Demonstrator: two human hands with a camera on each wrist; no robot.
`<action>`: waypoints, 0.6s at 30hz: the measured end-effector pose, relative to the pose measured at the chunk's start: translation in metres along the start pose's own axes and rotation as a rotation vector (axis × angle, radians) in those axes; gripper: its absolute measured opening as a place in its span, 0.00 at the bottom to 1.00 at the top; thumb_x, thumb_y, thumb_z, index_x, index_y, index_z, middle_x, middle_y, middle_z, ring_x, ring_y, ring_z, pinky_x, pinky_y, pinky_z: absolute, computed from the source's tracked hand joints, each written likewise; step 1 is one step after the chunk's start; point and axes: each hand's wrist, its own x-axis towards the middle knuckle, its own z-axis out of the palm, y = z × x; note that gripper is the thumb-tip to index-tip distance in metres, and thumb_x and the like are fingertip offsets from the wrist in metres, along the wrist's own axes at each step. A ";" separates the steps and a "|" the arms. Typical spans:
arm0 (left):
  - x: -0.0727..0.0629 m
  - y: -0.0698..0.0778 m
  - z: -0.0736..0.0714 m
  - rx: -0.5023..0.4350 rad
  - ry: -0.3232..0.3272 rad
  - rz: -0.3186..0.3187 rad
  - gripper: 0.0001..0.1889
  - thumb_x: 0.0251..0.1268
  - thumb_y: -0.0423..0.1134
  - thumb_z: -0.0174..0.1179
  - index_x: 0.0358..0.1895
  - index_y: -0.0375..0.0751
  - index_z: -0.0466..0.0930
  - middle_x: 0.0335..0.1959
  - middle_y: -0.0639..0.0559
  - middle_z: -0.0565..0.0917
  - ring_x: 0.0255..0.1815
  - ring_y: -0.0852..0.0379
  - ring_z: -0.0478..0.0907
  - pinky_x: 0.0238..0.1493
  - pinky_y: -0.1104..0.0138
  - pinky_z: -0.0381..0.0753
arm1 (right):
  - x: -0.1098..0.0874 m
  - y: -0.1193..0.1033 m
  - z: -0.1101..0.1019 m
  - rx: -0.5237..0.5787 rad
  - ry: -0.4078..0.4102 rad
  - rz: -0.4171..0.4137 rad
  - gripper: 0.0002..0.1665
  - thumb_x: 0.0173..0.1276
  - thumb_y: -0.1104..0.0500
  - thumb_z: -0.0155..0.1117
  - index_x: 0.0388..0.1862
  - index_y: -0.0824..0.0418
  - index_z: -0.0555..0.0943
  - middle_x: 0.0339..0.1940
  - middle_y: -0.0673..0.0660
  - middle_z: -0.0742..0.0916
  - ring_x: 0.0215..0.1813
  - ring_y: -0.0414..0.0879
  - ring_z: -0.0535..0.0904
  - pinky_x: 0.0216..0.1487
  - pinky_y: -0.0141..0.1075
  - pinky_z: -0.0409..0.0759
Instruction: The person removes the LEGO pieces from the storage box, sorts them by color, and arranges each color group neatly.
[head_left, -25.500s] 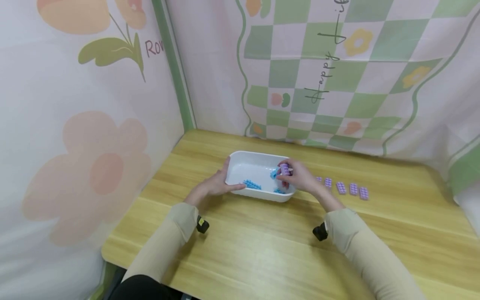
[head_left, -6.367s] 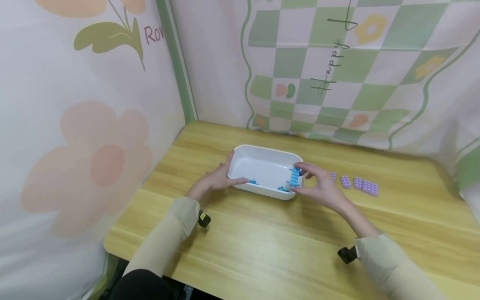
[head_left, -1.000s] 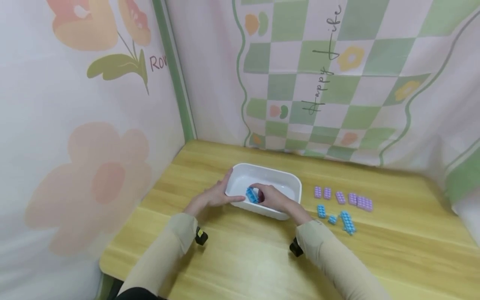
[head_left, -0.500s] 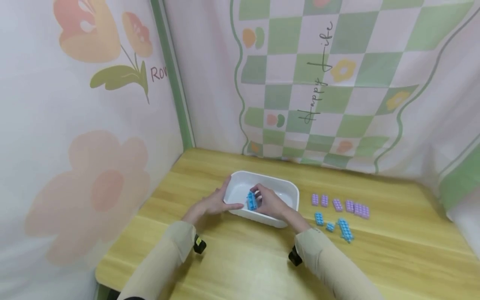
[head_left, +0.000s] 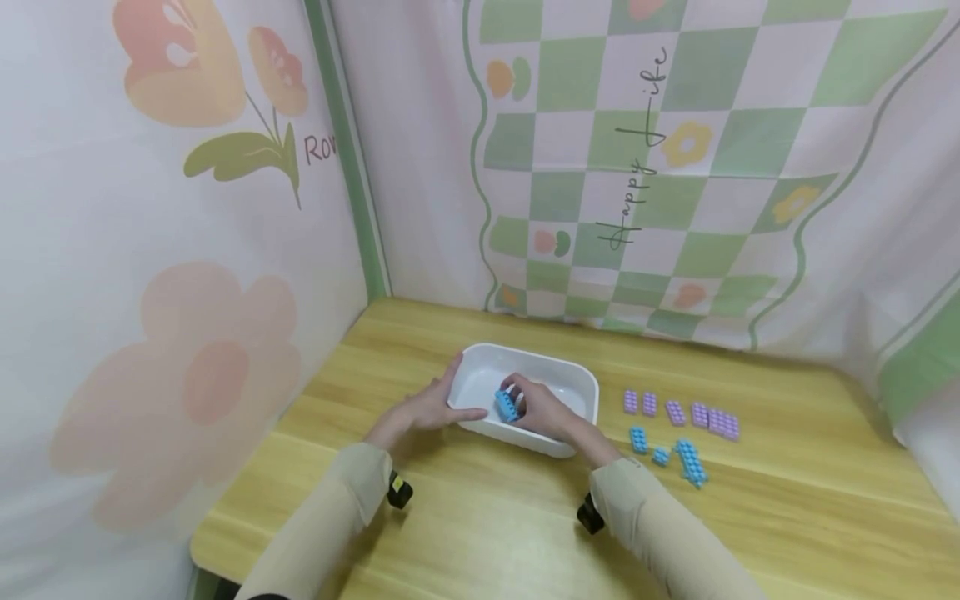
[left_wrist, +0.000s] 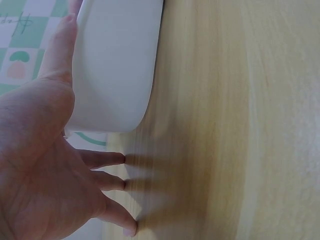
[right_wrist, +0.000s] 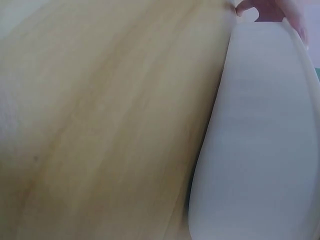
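Observation:
My right hand (head_left: pixel 546 412) reaches into a white rectangular tub (head_left: pixel 558 362) and pinches a blue studded toy brick (head_left: pixel 506 405) between thumb and fingers, low near the front wall. In the right wrist view only the tub's outer wall (right_wrist: pixel 260 130) shows, and the brick is hidden. My left hand (head_left: pixel 423 407) spans the tub's left front corner, its thumb lying along the front rim. Three of its straight, spread fingers (left_wrist: pixel 107 181) touch the table beside the tub in the left wrist view.
Right of the tub, several purple bricks (head_left: pixel 675 412) form a row on the wooden table (head_left: pixel 480 525). Before them lie a blue brick (head_left: pixel 638 439), a smaller blue piece (head_left: pixel 661 456) and a longer blue piece (head_left: pixel 691 462). A patterned curtain (head_left: pixel 570 167) hangs behind.
Over the last second my right hand has tilted the blue brick within the tub. Three blue pieces now lie on the table that were not there 6.4 s ago. The left hand stays put.

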 end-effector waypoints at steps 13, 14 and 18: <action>0.003 -0.003 0.000 0.007 -0.014 -0.005 0.70 0.64 0.76 0.68 0.92 0.57 0.25 0.90 0.26 0.52 0.89 0.21 0.51 0.82 0.23 0.59 | -0.001 0.002 -0.011 -0.051 -0.144 -0.022 0.32 0.63 0.71 0.75 0.66 0.74 0.80 0.42 0.64 0.87 0.40 0.43 0.81 0.45 0.35 0.83; 0.002 -0.003 0.000 0.005 -0.014 -0.006 0.71 0.63 0.78 0.68 0.92 0.58 0.25 0.90 0.26 0.53 0.89 0.21 0.51 0.81 0.22 0.58 | -0.002 0.002 -0.013 -0.051 -0.156 -0.020 0.32 0.63 0.71 0.75 0.68 0.73 0.79 0.45 0.65 0.86 0.40 0.44 0.81 0.45 0.34 0.83; 0.002 -0.004 0.000 -0.001 -0.009 0.003 0.72 0.61 0.79 0.68 0.92 0.57 0.26 0.89 0.24 0.53 0.88 0.19 0.51 0.80 0.20 0.58 | -0.004 0.009 -0.013 -0.110 -0.131 -0.111 0.33 0.61 0.71 0.74 0.68 0.70 0.81 0.57 0.71 0.82 0.44 0.48 0.82 0.47 0.35 0.84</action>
